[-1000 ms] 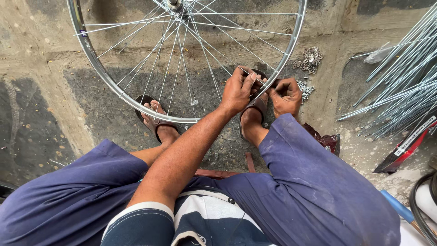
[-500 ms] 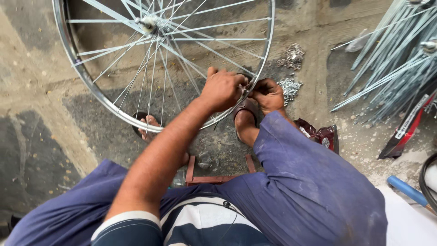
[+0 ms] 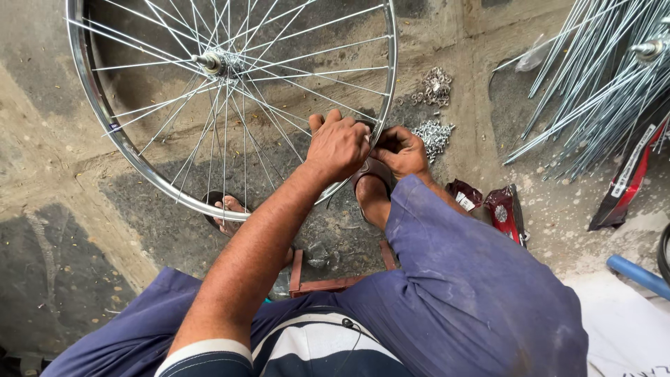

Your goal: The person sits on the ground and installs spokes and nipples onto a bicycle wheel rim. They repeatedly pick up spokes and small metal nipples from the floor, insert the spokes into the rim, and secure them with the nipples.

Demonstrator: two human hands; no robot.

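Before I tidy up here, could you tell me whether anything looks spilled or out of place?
Two loose heaps of small metal fittings lie scattered on the bare concrete floor beside the wheel rim, not in any container. Both hands, left and right, work at the rim.

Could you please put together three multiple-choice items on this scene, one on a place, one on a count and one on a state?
1. Where do both hands meet the shiny spoked metal bicycle wheel?
A. at its hub
B. at its lower right rim
C. at its far left rim

2. How many small heaps of silvery metal bits lie on the concrete floor right of the wheel?
A. two
B. five
C. none

3. How does the wheel stand?
A. flat under a pile of spokes
B. hung from a hook
C. propped in front of the seated person, rim near the sandalled feet

Answers:
1 B: the left hand and right hand close together on the rim there.
2 A: one heap lies above the other.
3 C: the rim passes over the left foot.
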